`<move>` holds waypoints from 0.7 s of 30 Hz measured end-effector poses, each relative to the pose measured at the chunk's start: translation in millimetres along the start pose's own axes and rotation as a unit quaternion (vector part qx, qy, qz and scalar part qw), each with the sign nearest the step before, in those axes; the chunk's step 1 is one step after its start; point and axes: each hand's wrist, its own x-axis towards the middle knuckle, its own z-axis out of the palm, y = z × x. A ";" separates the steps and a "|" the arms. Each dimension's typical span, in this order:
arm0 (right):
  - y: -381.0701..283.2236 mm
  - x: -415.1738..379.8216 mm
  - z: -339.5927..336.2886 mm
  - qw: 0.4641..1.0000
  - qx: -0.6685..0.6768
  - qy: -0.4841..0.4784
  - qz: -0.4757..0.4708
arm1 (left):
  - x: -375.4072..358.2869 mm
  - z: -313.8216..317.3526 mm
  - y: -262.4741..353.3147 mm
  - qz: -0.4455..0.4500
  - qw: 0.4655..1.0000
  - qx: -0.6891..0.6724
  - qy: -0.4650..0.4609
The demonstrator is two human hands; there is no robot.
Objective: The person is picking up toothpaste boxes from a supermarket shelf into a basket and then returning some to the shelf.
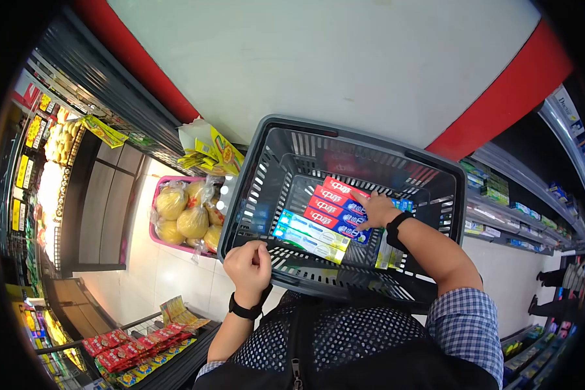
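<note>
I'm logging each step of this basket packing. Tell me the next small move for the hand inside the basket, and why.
Probably press the red toothpaste boxes flat and draw the right hand out. Its fingers rest on the red boxes, which lie side by side beside the green-and-blue boxes on the basket floor, while the left hand grips the near rim.

Single head view, fisheye, looking steeply down, close over basket and both hands.
</note>
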 end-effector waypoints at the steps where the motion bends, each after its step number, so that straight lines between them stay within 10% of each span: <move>1: -0.1 0.4 1.2 1.000 -0.002 0.000 -0.002 | -0.7 -0.1 -1.0 0.000 1.000 0.003 0.004; 15: -43.7 -8.7 -1.7 0.996 -0.028 -0.051 0.061 | 2.3 -0.8 -1.3 -0.001 1.000 -0.003 0.002; 21: -99.7 -10.5 17.3 0.978 0.014 0.023 -0.205 | 4.1 -0.2 -0.6 0.007 1.000 -0.003 0.011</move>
